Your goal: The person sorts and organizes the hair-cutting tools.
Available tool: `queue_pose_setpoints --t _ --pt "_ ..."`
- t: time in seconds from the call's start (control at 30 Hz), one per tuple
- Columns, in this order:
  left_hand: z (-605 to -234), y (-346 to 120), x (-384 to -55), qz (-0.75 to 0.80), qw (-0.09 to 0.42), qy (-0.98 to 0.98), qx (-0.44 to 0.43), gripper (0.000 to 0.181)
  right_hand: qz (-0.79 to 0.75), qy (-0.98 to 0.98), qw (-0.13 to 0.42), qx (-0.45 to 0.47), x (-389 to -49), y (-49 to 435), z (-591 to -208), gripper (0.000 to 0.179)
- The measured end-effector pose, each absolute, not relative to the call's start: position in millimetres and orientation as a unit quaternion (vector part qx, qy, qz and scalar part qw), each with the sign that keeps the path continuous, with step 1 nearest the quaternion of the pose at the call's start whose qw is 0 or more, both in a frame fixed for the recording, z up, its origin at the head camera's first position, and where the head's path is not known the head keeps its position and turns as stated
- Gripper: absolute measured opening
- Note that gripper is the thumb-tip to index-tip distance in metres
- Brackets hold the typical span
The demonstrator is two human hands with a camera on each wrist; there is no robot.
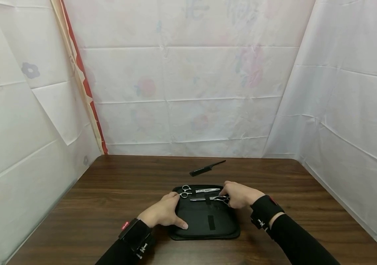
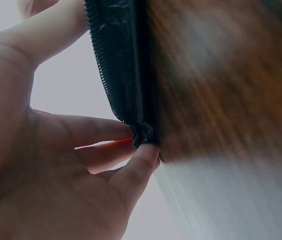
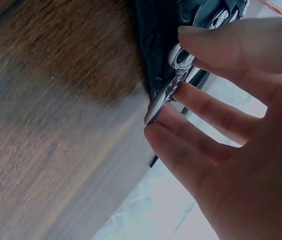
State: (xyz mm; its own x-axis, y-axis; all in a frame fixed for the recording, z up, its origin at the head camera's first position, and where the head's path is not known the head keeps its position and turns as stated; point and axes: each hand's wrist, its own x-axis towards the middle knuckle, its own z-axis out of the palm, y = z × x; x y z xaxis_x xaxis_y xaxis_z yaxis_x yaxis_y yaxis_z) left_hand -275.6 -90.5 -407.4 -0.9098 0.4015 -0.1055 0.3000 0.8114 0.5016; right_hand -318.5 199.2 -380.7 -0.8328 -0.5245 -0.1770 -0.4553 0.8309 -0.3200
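A flat black zip case (image 1: 195, 221) lies open on the wooden table. My left hand (image 1: 163, 210) rests along its left edge, thumb stretched over the inside and fingertips at the upper left corner; in the left wrist view the fingers touch the zipped rim. At the case's right side my right hand (image 1: 239, 195) pinches the ringed handles of silver scissors (image 3: 181, 62) between thumb and fingers. Their blades point left, passing under a black strap. Above them lies a second pair of scissors (image 1: 208, 190), handles to the left by my left fingertips, also crossed by a strap.
A black tail comb (image 1: 203, 170) lies behind the case, its thin tail pointing right. White sheeting (image 1: 188, 121) hangs behind the table (image 1: 109, 206) and along both sides. Lower in the case sits another black strap (image 1: 211, 222).
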Motion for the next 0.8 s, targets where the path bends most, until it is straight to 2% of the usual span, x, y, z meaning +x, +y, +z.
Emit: queue_pose_setpoints --t 0.8 --pt "-406.7 -93.2 -273.3 0.250 0.099 0.946 0.180 0.106 -0.125 0.949 0.116 -0.266 -315.6 193.1 -380.8 0.042"
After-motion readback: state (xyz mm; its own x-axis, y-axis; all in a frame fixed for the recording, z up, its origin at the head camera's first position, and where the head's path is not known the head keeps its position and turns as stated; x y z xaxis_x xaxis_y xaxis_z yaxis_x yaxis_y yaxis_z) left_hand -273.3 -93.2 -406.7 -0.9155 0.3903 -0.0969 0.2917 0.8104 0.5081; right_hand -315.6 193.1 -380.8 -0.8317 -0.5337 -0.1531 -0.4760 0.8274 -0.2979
